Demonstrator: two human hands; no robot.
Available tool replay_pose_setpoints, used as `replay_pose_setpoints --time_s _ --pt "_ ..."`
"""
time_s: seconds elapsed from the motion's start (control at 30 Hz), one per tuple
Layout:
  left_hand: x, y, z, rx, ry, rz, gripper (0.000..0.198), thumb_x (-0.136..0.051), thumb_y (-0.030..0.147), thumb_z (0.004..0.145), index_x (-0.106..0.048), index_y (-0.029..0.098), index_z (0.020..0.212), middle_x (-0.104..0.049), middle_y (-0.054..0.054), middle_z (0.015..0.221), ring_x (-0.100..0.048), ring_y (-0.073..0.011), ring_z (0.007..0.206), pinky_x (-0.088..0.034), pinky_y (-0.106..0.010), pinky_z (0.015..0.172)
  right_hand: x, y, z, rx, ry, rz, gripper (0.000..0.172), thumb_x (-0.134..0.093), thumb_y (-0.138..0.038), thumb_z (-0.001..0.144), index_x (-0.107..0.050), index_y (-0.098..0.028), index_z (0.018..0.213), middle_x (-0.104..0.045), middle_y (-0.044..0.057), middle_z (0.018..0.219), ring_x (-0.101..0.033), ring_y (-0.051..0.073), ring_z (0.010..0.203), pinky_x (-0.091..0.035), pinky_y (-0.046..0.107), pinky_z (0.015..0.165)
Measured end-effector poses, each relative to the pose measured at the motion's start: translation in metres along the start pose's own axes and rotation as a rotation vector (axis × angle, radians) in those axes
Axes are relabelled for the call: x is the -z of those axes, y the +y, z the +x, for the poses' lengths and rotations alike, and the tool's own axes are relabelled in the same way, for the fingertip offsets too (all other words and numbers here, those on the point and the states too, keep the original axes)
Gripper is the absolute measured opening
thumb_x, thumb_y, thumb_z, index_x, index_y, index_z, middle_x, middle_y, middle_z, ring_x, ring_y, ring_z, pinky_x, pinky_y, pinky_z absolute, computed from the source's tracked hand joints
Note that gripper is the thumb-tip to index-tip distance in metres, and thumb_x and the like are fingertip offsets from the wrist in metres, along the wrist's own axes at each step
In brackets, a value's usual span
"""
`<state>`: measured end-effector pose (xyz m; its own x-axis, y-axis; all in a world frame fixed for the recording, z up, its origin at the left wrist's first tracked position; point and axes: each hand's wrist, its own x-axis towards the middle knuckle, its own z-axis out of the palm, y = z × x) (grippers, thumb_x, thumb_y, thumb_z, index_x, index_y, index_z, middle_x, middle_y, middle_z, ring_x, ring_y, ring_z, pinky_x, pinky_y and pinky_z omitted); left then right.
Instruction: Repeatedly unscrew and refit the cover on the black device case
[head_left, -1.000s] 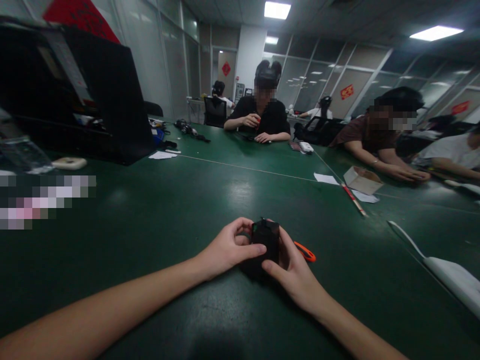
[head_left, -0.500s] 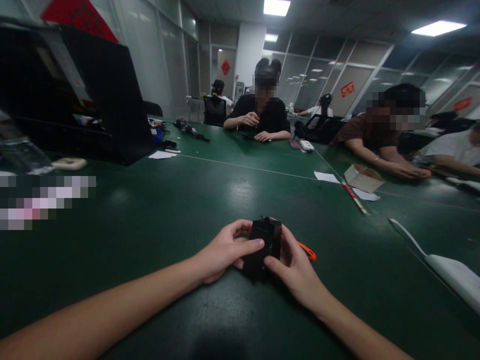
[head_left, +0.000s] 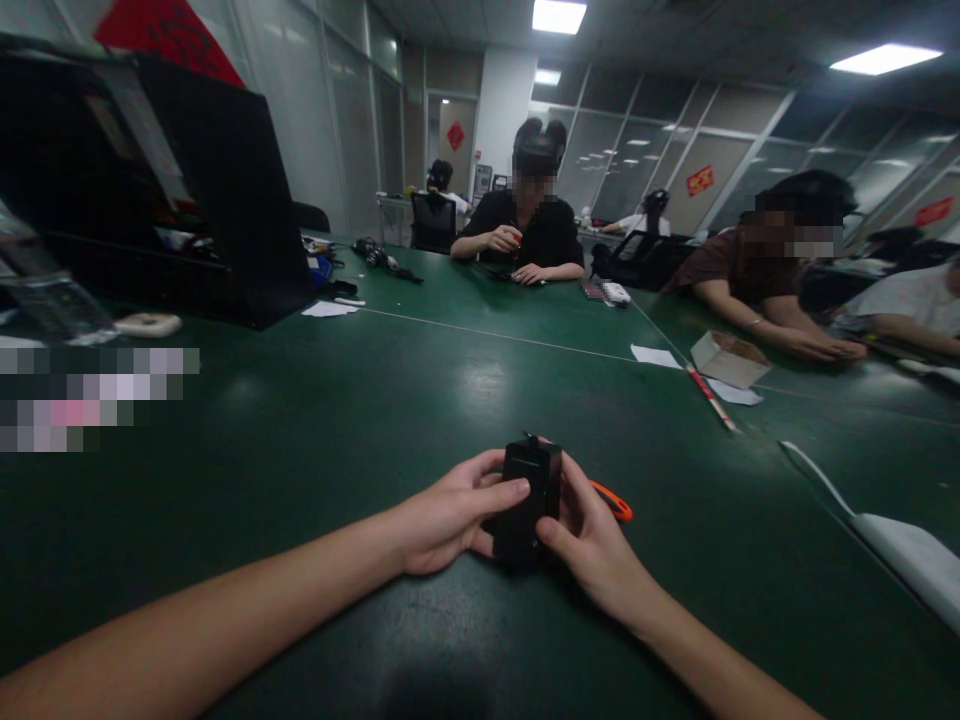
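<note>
A small black box-shaped device (head_left: pixel 517 530) is held between both hands, low over the green table (head_left: pixel 337 400). My left hand (head_left: pixel 461 510) grips it from the left, its thumb lying across the front face and the fingers behind. From the right, my right hand (head_left: pixel 589 525) closes on its side, the thumb on the lower right edge. A small dark piece sticks up at the top of the device. Just beyond my right hand an orange loop (head_left: pixel 615 502) shows, partly hidden by the fingers; what it belongs to I cannot tell.
A large black open-sided case (head_left: pixel 255 210) stands on the left by a clear plastic container (head_left: pixel 64 290). To the right are an open small box (head_left: pixel 727 358), a red-and-white strip (head_left: pixel 711 398) and a white object with a cord (head_left: pixel 907 550). Several people sit around.
The device has turned slightly in my hands, its front face now more toward me. My right thumb has shifted a little to the right. The view has moved slightly.
</note>
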<state>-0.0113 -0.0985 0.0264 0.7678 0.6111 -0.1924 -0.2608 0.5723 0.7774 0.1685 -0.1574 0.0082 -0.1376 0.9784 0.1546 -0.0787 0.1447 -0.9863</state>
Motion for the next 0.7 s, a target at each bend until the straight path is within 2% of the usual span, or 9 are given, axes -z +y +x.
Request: replay_pose_setpoints --time_s 0.27,0.4,0.53,0.63,0.7 --pt "0.000 0.005 -0.003 0.072 -0.080 -0.002 0.055 -0.073 0.030 0.081 -0.053 0.026 0.132 -0.064 -0.014 0.118 -0.070 -0.0177 0.082 -0.057 -0.025 0.061 -0.001 -0.002 -0.002 0.004 -0.020 -0.016 0.076 -0.072 -0.043 0.083 -0.033 -0.026 0.145 -0.038 0.012 0.153 -0.038 0.026 0.140 -0.029 0.044 0.117" --pt "0.000 0.010 -0.007 0.079 -0.045 0.178 0.059 -0.071 0.039 0.081 -0.050 0.030 0.136 -0.062 -0.014 0.123 -0.069 -0.0210 0.086 -0.056 -0.027 0.061 -0.001 -0.001 -0.003 0.013 -0.023 0.004 0.074 -0.072 -0.042 0.083 -0.034 -0.026 0.144 -0.039 0.012 0.152 -0.040 0.026 0.138 -0.032 0.044 0.115" --pt "0.001 0.012 -0.007 -0.044 -0.053 0.402 0.052 -0.069 0.041 0.082 -0.057 0.025 0.130 -0.065 -0.012 0.119 -0.066 -0.0263 0.100 -0.053 -0.029 0.068 0.000 -0.002 -0.004 0.011 -0.041 0.010 0.073 -0.069 -0.042 0.085 -0.032 -0.028 0.146 -0.039 0.011 0.152 -0.040 0.026 0.138 -0.034 0.043 0.114" --pt "-0.001 0.007 -0.004 -0.161 -0.049 0.319 0.050 -0.077 0.026 0.075 -0.060 0.021 0.121 -0.065 -0.010 0.118 -0.062 -0.0232 0.107 -0.049 -0.033 0.087 -0.001 -0.005 -0.005 -0.018 -0.094 0.005 0.075 -0.065 -0.046 0.087 -0.028 -0.028 0.150 -0.039 0.012 0.152 -0.041 0.026 0.138 -0.034 0.045 0.113" --pt "-0.004 0.000 -0.003 -0.200 -0.042 0.208 0.049 -0.081 0.018 0.069 -0.062 0.018 0.114 -0.066 -0.007 0.111 -0.062 -0.0204 0.104 -0.045 -0.032 0.093 -0.003 -0.008 -0.006 -0.036 -0.133 0.020 0.082 -0.066 -0.052 0.085 -0.025 -0.027 0.151 -0.039 0.013 0.152 -0.042 0.028 0.137 -0.034 0.046 0.113"
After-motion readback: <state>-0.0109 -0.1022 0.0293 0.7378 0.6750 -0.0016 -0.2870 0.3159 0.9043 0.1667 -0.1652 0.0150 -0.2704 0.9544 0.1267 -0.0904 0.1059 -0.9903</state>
